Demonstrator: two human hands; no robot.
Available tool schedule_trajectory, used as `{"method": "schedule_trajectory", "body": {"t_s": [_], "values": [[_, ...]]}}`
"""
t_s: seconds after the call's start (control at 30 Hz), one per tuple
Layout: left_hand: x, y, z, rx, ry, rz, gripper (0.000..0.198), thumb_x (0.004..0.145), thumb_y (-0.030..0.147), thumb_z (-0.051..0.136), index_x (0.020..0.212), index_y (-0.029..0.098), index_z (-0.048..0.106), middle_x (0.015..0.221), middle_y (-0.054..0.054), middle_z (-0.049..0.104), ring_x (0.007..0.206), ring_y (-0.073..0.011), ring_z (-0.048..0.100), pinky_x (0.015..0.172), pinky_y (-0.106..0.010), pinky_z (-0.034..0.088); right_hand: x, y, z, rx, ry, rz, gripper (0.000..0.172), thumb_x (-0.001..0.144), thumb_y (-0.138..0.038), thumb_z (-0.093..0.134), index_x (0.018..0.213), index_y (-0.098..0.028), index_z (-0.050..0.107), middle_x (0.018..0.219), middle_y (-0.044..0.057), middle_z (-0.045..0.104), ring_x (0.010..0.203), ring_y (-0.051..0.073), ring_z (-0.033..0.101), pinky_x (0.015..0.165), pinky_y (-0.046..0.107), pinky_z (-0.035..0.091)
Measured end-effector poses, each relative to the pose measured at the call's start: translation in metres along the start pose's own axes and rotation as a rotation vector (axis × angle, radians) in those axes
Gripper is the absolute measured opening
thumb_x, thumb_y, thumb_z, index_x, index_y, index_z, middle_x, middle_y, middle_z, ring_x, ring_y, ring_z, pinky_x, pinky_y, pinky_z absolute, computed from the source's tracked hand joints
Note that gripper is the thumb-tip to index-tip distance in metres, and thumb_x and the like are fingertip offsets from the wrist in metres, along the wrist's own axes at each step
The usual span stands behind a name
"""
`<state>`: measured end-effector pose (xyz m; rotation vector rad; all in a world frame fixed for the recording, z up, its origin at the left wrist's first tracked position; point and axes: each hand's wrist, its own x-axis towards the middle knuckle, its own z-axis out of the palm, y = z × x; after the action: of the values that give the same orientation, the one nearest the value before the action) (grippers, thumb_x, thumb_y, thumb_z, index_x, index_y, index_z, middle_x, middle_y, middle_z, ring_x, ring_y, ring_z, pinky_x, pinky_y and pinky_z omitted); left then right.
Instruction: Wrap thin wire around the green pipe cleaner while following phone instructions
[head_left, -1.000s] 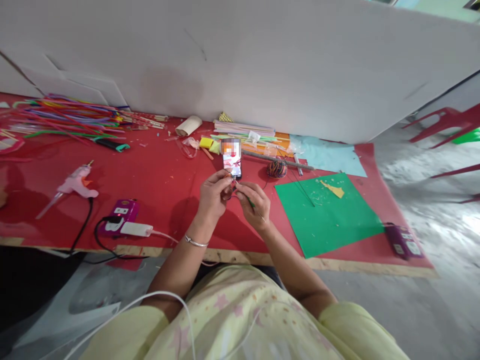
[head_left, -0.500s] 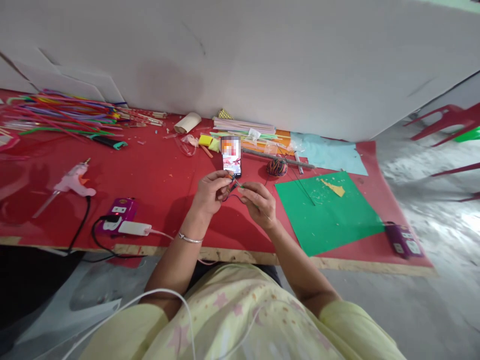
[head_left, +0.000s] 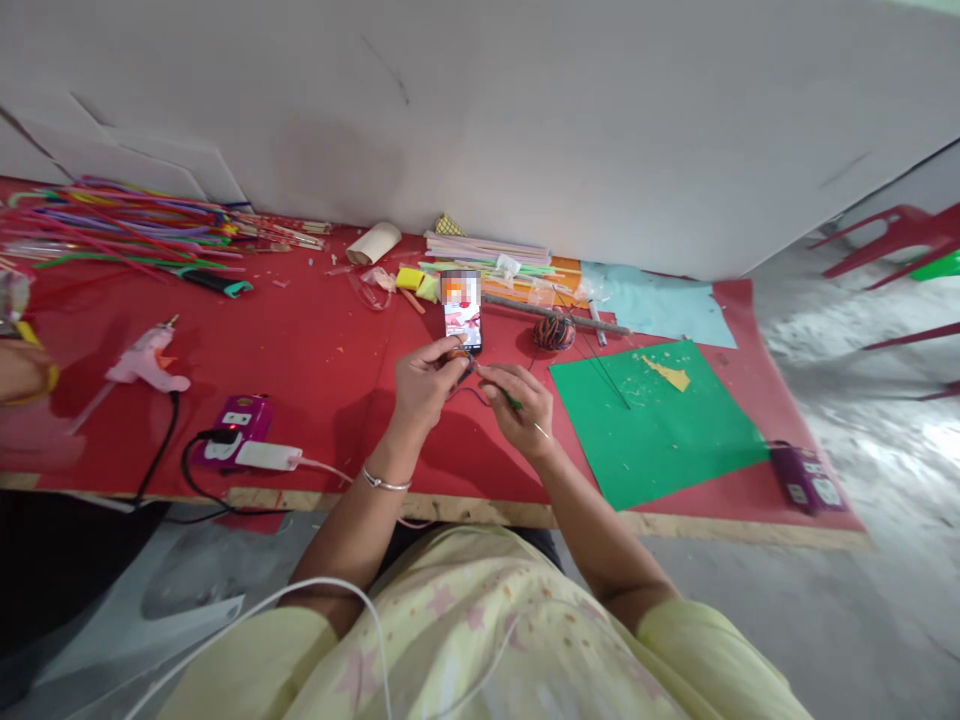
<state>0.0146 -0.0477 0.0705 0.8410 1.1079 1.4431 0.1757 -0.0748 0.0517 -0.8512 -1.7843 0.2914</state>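
Observation:
My left hand point(head_left: 426, 385) is closed in a pinch on a small piece of dark multicoloured yarn point(head_left: 466, 368). My right hand point(head_left: 521, 408) is wrapped round a crochet hook point(head_left: 513, 400) with a green grip, its thin metal end pointing at the yarn between my hands. A strand hangs loosely below my fingertips. Just beyond them stands a lit phone point(head_left: 462, 318). To its right lies a ball of multicoloured yarn point(head_left: 553, 331). The exact stitches are too small to make out.
On the red tabletop point(head_left: 300, 350), a pink glue gun point(head_left: 150, 360) and a purple power strip point(head_left: 244, 425) with cords lie left. Pipe cleaners point(head_left: 127, 225) are heaped behind. A green sheet point(head_left: 660, 430) lies right. Another person's hand point(head_left: 22, 372) is at the left edge.
My right hand has turned, and more of the hook's green grip shows. My left hand stays almost in place. Another person's hand has come in at the left edge.

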Motion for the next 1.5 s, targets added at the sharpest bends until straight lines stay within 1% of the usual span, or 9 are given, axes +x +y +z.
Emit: {"method": "schedule_trajectory", "body": {"t_s": [0.07, 0.13, 0.23, 0.37, 0.5, 0.73, 1.03, 1.2, 1.5], "values": [[-0.002, -0.002, 0.005, 0.032, 0.045, 0.068, 0.036, 0.065, 0.023, 0.083, 0.1, 0.018, 0.083, 0.068, 0.002, 0.064, 0.052, -0.0061, 0.047, 0.049, -0.022, 0.033, -0.001, -0.001, 0.005, -0.069, 0.058, -0.035, 0.032, 0.098, -0.017, 0.065, 0.127, -0.027, 0.073, 0.109, 0.009, 0.08, 0.098, 0.019, 0.078, 0.087, 0.031, 0.065], [-0.005, -0.001, 0.012, -0.021, 0.073, 0.074, 0.032, 0.065, 0.023, 0.083, 0.097, 0.018, 0.083, 0.068, 0.002, 0.065, 0.052, -0.0061, 0.047, 0.05, -0.022, 0.034, -0.003, -0.002, 0.012, -0.102, 0.125, -0.09, 0.037, 0.097, -0.013, 0.066, 0.13, -0.027, 0.072, 0.112, 0.01, 0.08, 0.1, 0.019, 0.078, 0.088, 0.032, 0.066], [-0.008, 0.005, 0.02, -0.208, 0.051, -0.078, 0.031, 0.062, 0.023, 0.083, 0.092, 0.017, 0.081, 0.061, 0.004, 0.06, 0.047, -0.0043, 0.041, 0.046, -0.021, 0.031, -0.005, -0.002, 0.021, -0.113, 0.189, -0.139, 0.043, 0.095, -0.009, 0.066, 0.135, -0.027, 0.069, 0.117, 0.012, 0.079, 0.105, 0.021, 0.077, 0.091, 0.035, 0.066], [-0.008, 0.013, 0.018, -0.32, -0.011, -0.203, 0.03, 0.058, 0.021, 0.084, 0.086, 0.016, 0.077, 0.057, 0.004, 0.058, 0.046, -0.0044, 0.043, 0.043, -0.018, 0.028, -0.007, -0.002, 0.023, -0.104, 0.214, -0.123, 0.037, 0.098, -0.014, 0.064, 0.131, -0.029, 0.071, 0.12, 0.011, 0.078, 0.108, 0.022, 0.077, 0.093, 0.038, 0.066], [-0.002, 0.017, 0.006, -0.348, -0.17, -0.305, 0.031, 0.058, 0.017, 0.083, 0.088, 0.014, 0.077, 0.054, 0.005, 0.055, 0.045, -0.004, 0.042, 0.04, -0.016, 0.023, -0.005, -0.002, 0.013, -0.079, 0.158, -0.151, 0.035, 0.098, -0.015, 0.064, 0.129, -0.028, 0.072, 0.118, 0.011, 0.079, 0.105, 0.021, 0.078, 0.089, 0.035, 0.066], [0.006, 0.02, -0.007, -0.289, -0.269, -0.388, 0.029, 0.056, 0.014, 0.081, 0.083, 0.01, 0.076, 0.056, 0.002, 0.057, 0.045, -0.0043, 0.044, 0.038, -0.016, 0.02, -0.005, 0.001, -0.008, -0.041, 0.031, -0.129, 0.03, 0.098, -0.016, 0.065, 0.125, -0.027, 0.073, 0.115, 0.01, 0.08, 0.103, 0.02, 0.078, 0.086, 0.032, 0.066], [0.009, 0.021, -0.012, -0.246, -0.329, -0.437, 0.026, 0.053, 0.014, 0.081, 0.078, 0.01, 0.076, 0.056, 0.002, 0.056, 0.046, -0.0042, 0.044, 0.039, -0.016, 0.024, -0.008, 0.008, -0.024, -0.057, -0.093, -0.191, 0.037, 0.097, -0.017, 0.067, 0.132, -0.029, 0.07, 0.119, 0.012, 0.078, 0.106, 0.021, 0.077, 0.089, 0.035, 0.065], [0.01, 0.023, -0.012, -0.228, -0.325, -0.445, 0.022, 0.052, 0.014, 0.081, 0.074, 0.01, 0.076, 0.052, 0.001, 0.055, 0.045, -0.0048, 0.043, 0.039, -0.017, 0.025, -0.008, 0.015, -0.031, -0.09, -0.157, -0.255, 0.048, 0.095, -0.017, 0.069, 0.14, -0.032, 0.065, 0.123, 0.012, 0.076, 0.108, 0.022, 0.075, 0.088, 0.038, 0.064], [0.009, 0.02, -0.011, -0.208, -0.333, -0.462, 0.021, 0.052, 0.015, 0.083, 0.072, 0.012, 0.074, 0.051, 0.0, 0.056, 0.044, -0.0063, 0.046, 0.039, -0.018, 0.026, -0.014, 0.015, -0.036, -0.186, -0.178, -0.274, 0.049, 0.096, -0.017, 0.068, 0.141, -0.035, 0.063, 0.125, 0.011, 0.077, 0.105, 0.022, 0.076, 0.086, 0.038, 0.064]]}}
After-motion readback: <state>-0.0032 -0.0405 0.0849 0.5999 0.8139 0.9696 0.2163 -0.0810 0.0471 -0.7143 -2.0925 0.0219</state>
